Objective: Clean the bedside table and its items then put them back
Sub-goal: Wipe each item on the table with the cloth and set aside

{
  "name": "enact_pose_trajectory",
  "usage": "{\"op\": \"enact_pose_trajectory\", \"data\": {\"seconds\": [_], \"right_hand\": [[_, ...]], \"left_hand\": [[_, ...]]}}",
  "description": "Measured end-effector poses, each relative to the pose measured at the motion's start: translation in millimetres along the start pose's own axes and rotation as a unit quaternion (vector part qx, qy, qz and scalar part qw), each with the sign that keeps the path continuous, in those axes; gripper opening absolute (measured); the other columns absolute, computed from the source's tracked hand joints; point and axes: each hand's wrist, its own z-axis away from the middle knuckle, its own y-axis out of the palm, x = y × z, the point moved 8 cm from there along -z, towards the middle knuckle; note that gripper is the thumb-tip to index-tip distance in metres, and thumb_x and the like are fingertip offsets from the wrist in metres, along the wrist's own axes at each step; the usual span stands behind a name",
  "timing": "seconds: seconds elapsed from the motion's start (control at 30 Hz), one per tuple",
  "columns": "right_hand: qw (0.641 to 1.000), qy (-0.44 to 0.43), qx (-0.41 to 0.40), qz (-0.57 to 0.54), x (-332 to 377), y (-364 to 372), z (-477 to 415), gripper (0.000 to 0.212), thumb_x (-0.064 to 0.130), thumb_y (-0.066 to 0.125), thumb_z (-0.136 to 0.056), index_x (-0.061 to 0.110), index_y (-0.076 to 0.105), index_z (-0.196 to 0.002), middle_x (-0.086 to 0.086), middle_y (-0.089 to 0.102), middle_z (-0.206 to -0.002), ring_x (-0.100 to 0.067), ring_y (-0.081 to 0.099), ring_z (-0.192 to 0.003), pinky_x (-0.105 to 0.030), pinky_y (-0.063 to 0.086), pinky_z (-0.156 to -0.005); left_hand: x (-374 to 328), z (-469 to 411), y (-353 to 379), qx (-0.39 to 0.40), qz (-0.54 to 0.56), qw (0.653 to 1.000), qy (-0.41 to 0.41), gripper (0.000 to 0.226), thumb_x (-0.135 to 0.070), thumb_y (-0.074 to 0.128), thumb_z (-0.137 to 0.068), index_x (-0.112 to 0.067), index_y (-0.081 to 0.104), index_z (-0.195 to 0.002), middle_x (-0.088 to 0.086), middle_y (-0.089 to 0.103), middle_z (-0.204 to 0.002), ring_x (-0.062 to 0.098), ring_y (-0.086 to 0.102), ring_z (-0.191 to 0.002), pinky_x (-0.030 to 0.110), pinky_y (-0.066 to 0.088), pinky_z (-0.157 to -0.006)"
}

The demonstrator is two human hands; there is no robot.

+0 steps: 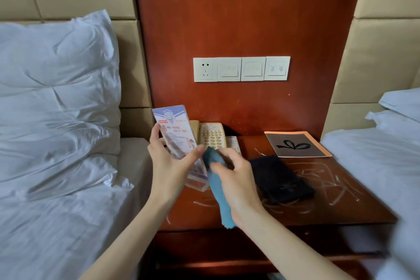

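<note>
My left hand (169,161) holds a clear stand (176,134) with a printed card inside it. My thumb lies across the front of the stand and my fingers curl round its left edge. The stand is up off the table (318,209) and leans back a little. My right hand (236,177) is closed tight round a blue cloth (218,182). The top of the cloth is bunched at my fingertips and touches the lower right side of the stand, right by my left thumb. The rest of the cloth hangs down past my wrist. Just behind the stand a phone (211,135) sits at the back of the table, against the red wood wall. A small patterned card (233,143) lies just beside the phone on its right. A dark flat thing (279,177) lies on the table near my right hand; I cannot tell what it is. A booklet (296,144) with a black bow on it lies at the back right corner. The table top has pale streaks on it. A row of switches (242,68) is on the wall above the phone. A white pillow (56,98) is on the bed to my left, and another bed (375,154) is on my right.
</note>
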Motion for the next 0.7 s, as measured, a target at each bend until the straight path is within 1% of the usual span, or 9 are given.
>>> {"op": "enact_pose_trajectory", "data": {"seconds": [0.07, 0.13, 0.23, 0.3, 0.37, 0.47, 0.53, 0.6, 0.7], "right_hand": [[0.997, -0.039, 0.048, 0.041, 4, 12, 6, 0.030, 0.011, 0.061, -0.081, 0.032, 0.065, -0.102, 0.011, 0.070, -0.098, -0.005, 0.065, -0.089, -0.020, 0.054, -0.073], [0.991, -0.070, 0.081, 0.075, 7, 20, 11, 0.039, 0.010, 0.063, -0.079, 0.033, 0.061, -0.110, 0.016, 0.068, -0.103, 0.003, 0.063, -0.093, -0.010, 0.050, -0.075], [0.986, -0.102, 0.076, 0.105, 10, 20, 8, 0.045, 0.004, 0.063, -0.080, 0.031, 0.058, -0.116, 0.015, 0.067, -0.107, 0.007, 0.061, -0.093, -0.003, 0.045, -0.073], [0.988, -0.106, 0.062, 0.099, 11, 14, 4, 0.039, 0.003, 0.062, -0.082, 0.028, 0.061, -0.111, 0.012, 0.069, -0.100, 0.004, 0.063, -0.086, -0.005, 0.045, -0.065], [0.991, -0.092, 0.063, 0.070, 10, 8, -1, 0.028, 0.005, 0.062, -0.084, 0.023, 0.065, -0.105, 0.007, 0.071, -0.096, -0.003, 0.066, -0.084, -0.014, 0.051, -0.069], [0.996, -0.008, 0.077, -0.032, -1, -1, -9, 0.024, 0.005, 0.064, -0.085, 0.019, 0.068, -0.104, -0.001, 0.074, -0.097, -0.020, 0.070, -0.089, -0.036, 0.057, -0.078], [0.993, 0.048, 0.072, -0.086, -7, -9, -15, 0.028, 0.004, 0.065, -0.083, 0.019, 0.068, -0.107, -0.003, 0.074, -0.098, -0.027, 0.070, -0.091, -0.040, 0.056, -0.077], [0.987, 0.082, 0.057, -0.125, -10, -17, -21, 0.033, 0.002, 0.067, -0.080, 0.016, 0.068, -0.110, -0.005, 0.075, -0.098, -0.031, 0.070, -0.091, -0.039, 0.056, -0.073], [0.976, 0.121, 0.039, -0.176, -11, -23, -26, 0.036, 0.000, 0.071, -0.076, 0.014, 0.068, -0.109, -0.008, 0.075, -0.094, -0.029, 0.072, -0.082, -0.035, 0.058, -0.065]], "left_hand": [[-3, -1, -2, -0.012, -0.014, 1.000, -0.006, 0.100, -0.060, 0.077, -0.050, -0.053, 0.020, -0.132, -0.003, 0.038, -0.129, 0.017, 0.036, -0.131, 0.045, 0.038, -0.108], [-1, -3, -4, -0.021, 0.004, 0.999, -0.033, 0.102, -0.061, 0.076, -0.048, -0.050, 0.021, -0.133, -0.004, 0.039, -0.127, 0.019, 0.037, -0.131, 0.047, 0.039, -0.107], [-5, -1, -1, -0.014, -0.007, 0.999, -0.044, 0.103, -0.062, 0.075, -0.048, -0.047, 0.020, -0.134, -0.005, 0.035, -0.127, 0.020, 0.035, -0.131, 0.045, 0.040, -0.106], [-9, 2, 1, -0.006, -0.014, 0.999, -0.052, 0.108, -0.063, 0.077, -0.053, -0.041, 0.018, -0.141, -0.003, 0.031, -0.134, 0.017, 0.034, -0.132, 0.041, 0.040, -0.105], [-9, 3, 2, 0.004, 0.009, 0.998, -0.068, 0.103, -0.063, 0.073, -0.064, -0.034, 0.017, -0.146, -0.003, 0.030, -0.142, 0.013, 0.037, -0.132, 0.036, 0.040, -0.105], [-9, 0, 2, 0.033, 0.026, 0.997, -0.071, 0.068, -0.049, 0.059, -0.086, -0.029, 0.030, -0.144, -0.009, 0.042, -0.143, 0.010, 0.047, -0.127, 0.035, 0.044, -0.102], [-11, -6, -2, 0.043, 0.005, 0.998, -0.053, 0.050, -0.032, 0.057, -0.091, -0.027, 0.042, -0.138, -0.012, 0.054, -0.133, 0.006, 0.054, -0.118, 0.031, 0.049, -0.094], [-9, -11, -3, 0.050, 0.018, 0.997, -0.064, 0.035, -0.020, 0.054, -0.092, -0.025, 0.055, -0.126, -0.009, 0.064, -0.121, 0.007, 0.060, -0.110, 0.032, 0.051, -0.091], [-2, -2, 10, 0.089, 0.060, 0.987, -0.118, 0.021, -0.021, 0.052, -0.090, -0.029, 0.070, -0.098, -0.003, 0.074, -0.101, 0.017, 0.068, -0.098, 0.038, 0.053, -0.088]]}}
